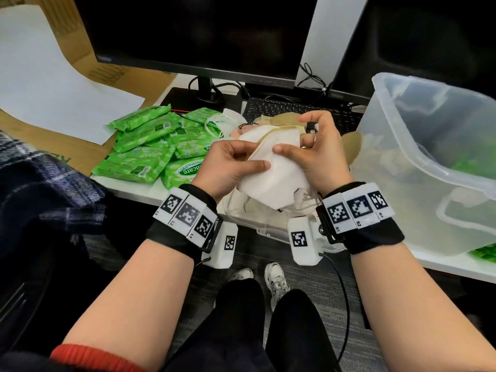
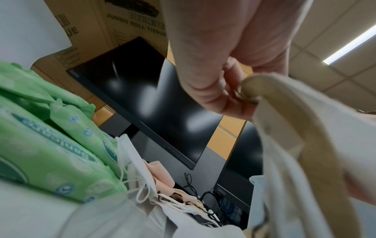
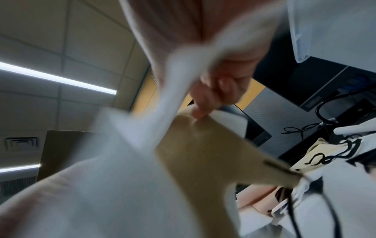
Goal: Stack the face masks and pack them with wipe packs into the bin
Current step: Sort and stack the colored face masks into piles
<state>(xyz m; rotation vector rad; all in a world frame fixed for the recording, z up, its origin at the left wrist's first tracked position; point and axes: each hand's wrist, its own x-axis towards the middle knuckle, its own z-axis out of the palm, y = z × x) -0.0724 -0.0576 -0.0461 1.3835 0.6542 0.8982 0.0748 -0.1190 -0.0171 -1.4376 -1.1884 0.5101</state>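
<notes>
At the centre of the head view both hands held a small stack of face masks (image 1: 271, 167) above the near edge of the white counter (image 1: 134, 187). The left hand (image 1: 228, 165) gripped the stack's left side, thumb laid across the top white mask and fingers curled beneath. The right hand (image 1: 319, 154) pinched the right side, thumb on top and fingers bent round a tan mask at the far edge. In the left wrist view the left fingers (image 2: 213, 90) curled round the tan mask's rolled rim.

More loose masks (image 1: 230, 122), white, pink and tan with ear loops, lay on the counter just beyond the hands, in front of a black keyboard (image 1: 292, 110).

Left of centre lay a heap of green wipe packs (image 1: 158, 146); the nearest bore an oval label ending in "nicare", seen upside down, and several carried QR codes.

At the right of the frame stood the translucent plastic bin (image 1: 429, 162), with something green showing blurred through its wall.

A dark monitor (image 1: 198, 33) filled the upper middle. Behind it in the left wrist view, a cardboard box (image 2: 130, 21) read "JUMBO ROLL TISSUE". A second monitor's stand in the right wrist view carried a blurred logo I could not read.
</notes>
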